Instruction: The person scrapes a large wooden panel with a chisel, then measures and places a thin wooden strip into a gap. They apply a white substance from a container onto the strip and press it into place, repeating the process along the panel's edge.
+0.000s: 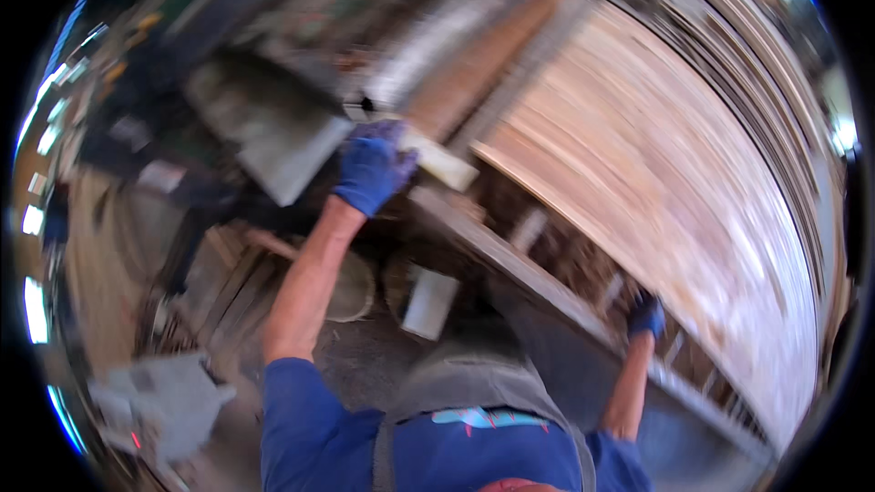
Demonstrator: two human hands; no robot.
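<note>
My left hand (372, 169), in a blue glove, is at the near left end of a pale oblong block (442, 162). Its fingers and thumb bend around that end, though motion blurs them. A large wooden panel (656, 191) of light reddish-brown boards fills the right side, lying on a frame. At its near edge is my right hand (645, 314), in a dark blue glove, with the fingers closed over the edge and partly hidden.
A long frame rail (519, 260) runs between me and the panel, with wood shavings behind it. Left of my left hand is a grey metal sheet (292, 141). A round container (351, 292) and a white rectangular piece (430, 302) are below. A grey machine part (169, 405) stands lower left.
</note>
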